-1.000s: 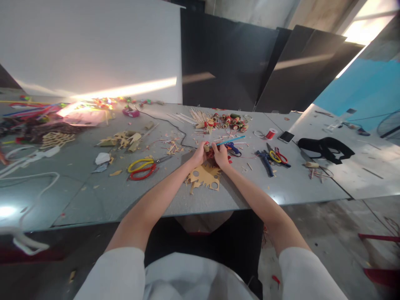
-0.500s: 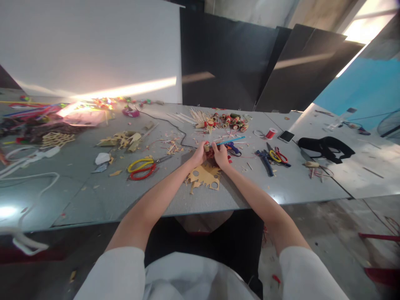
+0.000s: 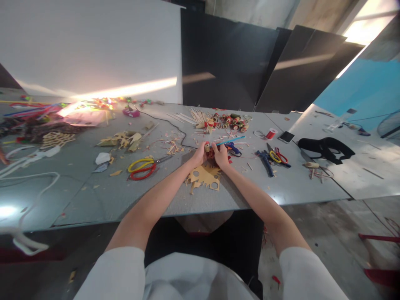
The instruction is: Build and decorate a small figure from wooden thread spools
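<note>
My left hand (image 3: 199, 155) is closed around a small tan and red cylindrical piece (image 3: 207, 146), whose end shows above the fingers. Close beside it, my right hand (image 3: 221, 157) is closed with a thin light-blue pencil-like stick (image 3: 233, 141) slanting out to the right. The two hands almost meet, and the fingers hide most of the piece. Below them lies a tan sheet with round holes and jagged edges (image 3: 206, 176). A blue glue gun (image 3: 234, 150) rests just right of my right hand, with bits of red material (image 3: 230, 159) near it.
Scissors with yellow and red handles (image 3: 142, 168) lie left; pliers (image 3: 265, 161) and smaller scissors (image 3: 276, 155) lie right. Behind my hands are several red-banded cylinders (image 3: 237, 122) and thin sticks (image 3: 198, 115). Red thread spool (image 3: 271, 133), phone (image 3: 286, 136) and black strap (image 3: 326, 149) sit farther right.
The small piece in my left hand has turned slightly, with more of its red end showing. Both hands otherwise stay in nearly the same place.
</note>
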Motion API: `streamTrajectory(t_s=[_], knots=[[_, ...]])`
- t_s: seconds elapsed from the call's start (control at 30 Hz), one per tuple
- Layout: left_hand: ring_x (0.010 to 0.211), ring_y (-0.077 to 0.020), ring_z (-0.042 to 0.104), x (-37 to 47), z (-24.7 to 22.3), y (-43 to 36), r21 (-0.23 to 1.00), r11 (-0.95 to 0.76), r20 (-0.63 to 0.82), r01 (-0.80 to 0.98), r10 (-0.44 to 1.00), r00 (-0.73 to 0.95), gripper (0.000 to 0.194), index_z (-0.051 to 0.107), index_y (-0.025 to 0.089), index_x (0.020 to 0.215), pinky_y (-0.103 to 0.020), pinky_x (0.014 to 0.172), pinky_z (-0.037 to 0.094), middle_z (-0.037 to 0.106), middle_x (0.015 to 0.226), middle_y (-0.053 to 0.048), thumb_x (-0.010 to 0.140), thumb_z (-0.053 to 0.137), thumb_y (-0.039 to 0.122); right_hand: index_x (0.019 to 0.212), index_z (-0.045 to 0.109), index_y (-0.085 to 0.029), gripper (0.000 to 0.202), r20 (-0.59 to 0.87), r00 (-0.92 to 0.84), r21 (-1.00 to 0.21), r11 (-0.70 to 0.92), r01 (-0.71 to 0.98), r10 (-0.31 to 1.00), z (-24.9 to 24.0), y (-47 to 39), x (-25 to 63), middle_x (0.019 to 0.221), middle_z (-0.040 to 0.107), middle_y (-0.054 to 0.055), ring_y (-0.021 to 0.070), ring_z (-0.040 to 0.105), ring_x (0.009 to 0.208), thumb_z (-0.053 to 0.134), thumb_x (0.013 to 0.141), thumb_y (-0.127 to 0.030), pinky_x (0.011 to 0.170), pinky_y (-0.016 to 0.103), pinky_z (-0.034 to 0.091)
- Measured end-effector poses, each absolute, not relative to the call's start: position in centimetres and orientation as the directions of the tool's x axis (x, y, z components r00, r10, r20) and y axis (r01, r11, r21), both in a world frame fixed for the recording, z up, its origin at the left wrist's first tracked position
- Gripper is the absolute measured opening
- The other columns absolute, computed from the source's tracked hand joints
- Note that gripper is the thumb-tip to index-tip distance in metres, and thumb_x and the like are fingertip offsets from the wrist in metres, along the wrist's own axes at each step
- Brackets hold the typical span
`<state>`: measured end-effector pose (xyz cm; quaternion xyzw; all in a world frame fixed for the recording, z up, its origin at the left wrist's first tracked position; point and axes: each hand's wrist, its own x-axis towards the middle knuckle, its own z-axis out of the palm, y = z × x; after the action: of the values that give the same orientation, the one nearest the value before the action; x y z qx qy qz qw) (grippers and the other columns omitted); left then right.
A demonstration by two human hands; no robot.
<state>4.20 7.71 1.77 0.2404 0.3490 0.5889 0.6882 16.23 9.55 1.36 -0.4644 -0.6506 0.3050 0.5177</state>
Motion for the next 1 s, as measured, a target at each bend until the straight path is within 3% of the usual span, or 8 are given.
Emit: streamTrajectory(t_s=[0.3,0.57,0.73,1.0], knots=[[0.052,-0.0175,0.059,4.26,1.65,7.92,0.732,0.204,-0.211,-0.65,0.975,0.07,0.041,0.071,0.019,0.085,-0.029,0.06,0.053,0.062,0.057,-0.003,0.105,0.048,0.045,0.082,0.052,-0.026,0.045,0.394,-0.018,-0.882,0.383,0.273,0.919,0.88,9.88,16.25,0.073,0.066,0.004,0.0221,0.063,0.073,0.059,0.099,-0.067,0.073,0.033,0.052],[0.057,-0.0162,0.064,4.28,2.01,7.51,0.728,0.186,-0.194,-0.659,0.979,0.063,0.041,0.066,0.02,0.078,-0.027,0.065,0.056,0.066,0.06,-0.003,0.107,0.044,0.038,0.087,0.057,-0.023,0.052,0.431,-0.02,-0.874,0.423,0.239,0.902,0.88,9.97,16.29,0.086,0.073,0.009,0.0234,0.066,0.083,0.057,0.095,-0.074,0.081,0.034,0.054],[0.065,-0.0185,0.07,4.25,2.24,7.32,0.72,0.202,-0.222,-0.664,0.973,0.055,0.038,0.068,0.019,0.08,-0.028,0.068,0.059,0.07,0.064,-0.005,0.106,0.049,0.04,0.085,0.057,-0.023,0.047,0.404,-0.02,-0.882,0.395,0.257,0.914,1.19,9.73,16.21,0.086,0.074,0.009,0.0233,0.067,0.085,0.06,0.096,-0.068,0.081,0.033,0.054],[0.055,-0.0148,0.063,4.4,2.42,7.14,0.721,0.182,-0.22,-0.669,0.975,0.028,0.033,0.067,0.02,0.083,-0.025,0.06,0.055,0.066,0.062,-0.001,0.106,0.05,0.036,0.083,0.062,-0.022,0.038,0.407,-0.063,-0.887,0.411,0.213,0.911,1.01,9.77,16.13,0.077,0.072,0.005,0.0214,0.066,0.072,0.065,0.094,-0.058,0.071,0.032,0.054]])
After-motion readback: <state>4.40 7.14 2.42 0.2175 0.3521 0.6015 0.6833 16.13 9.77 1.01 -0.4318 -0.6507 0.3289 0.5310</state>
